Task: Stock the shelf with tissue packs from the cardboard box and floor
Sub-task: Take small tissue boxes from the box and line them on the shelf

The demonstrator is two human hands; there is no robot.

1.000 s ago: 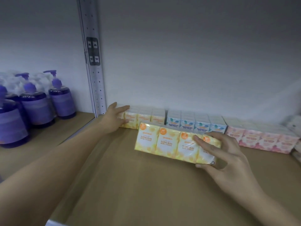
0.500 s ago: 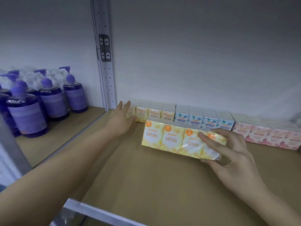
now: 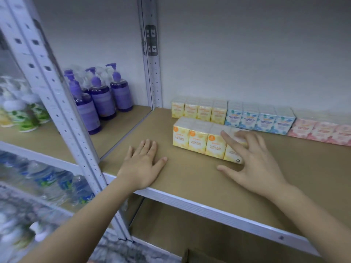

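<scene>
A yellow tissue pack lies on the brown shelf board, just in front of the back row. That row holds another yellow pack, a blue pack and a pink pack against the wall. My right hand has its fingers spread over the front yellow pack's right end, with the thumb on the board apart from the pack. My left hand lies flat and open on the board, left of the pack and not touching it.
Purple pump bottles stand in the bay to the left, behind a grey metal post. Another post rises at the back. Water bottles fill the lower left shelf. A cardboard box corner shows at the bottom edge.
My right hand set the yellow pack down and loosened its grip. My left hand drew back from the rear yellow pack to the board's front. The view pulled back and down.
</scene>
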